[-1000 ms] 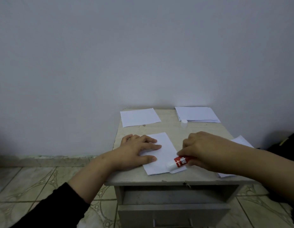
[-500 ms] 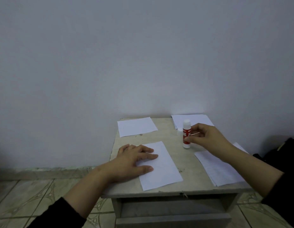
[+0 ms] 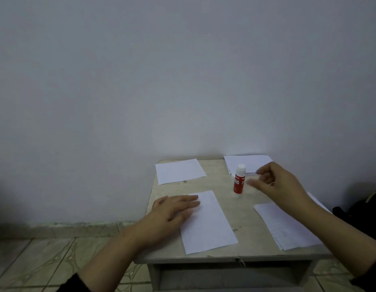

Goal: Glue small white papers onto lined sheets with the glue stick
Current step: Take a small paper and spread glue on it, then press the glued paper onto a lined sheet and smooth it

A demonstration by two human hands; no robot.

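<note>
Small table (image 3: 242, 209) against a plain wall, taken as the landmark. At its back left corner lies one white sheet (image 3: 179, 171); at its back right corner, a paper stack (image 3: 249, 163); along its right edge, a lined pile (image 3: 288, 226); at its front centre, the working sheet (image 3: 208, 222). The left hand (image 3: 172, 211) lies flat, fingers extended and together, pressing the working sheet's left edge onto the table. The right hand (image 3: 275, 184) hovers over the table's right half, fingers loosely parted and holding nothing, just beside the glue stick (image 3: 239, 179), which stands upright and capped behind the working sheet. The step appears to be releasing the stick; it is best done by withdrawing sideways without brushing the tube, while the left palm holds the sheet square for the next small paper.
</note>
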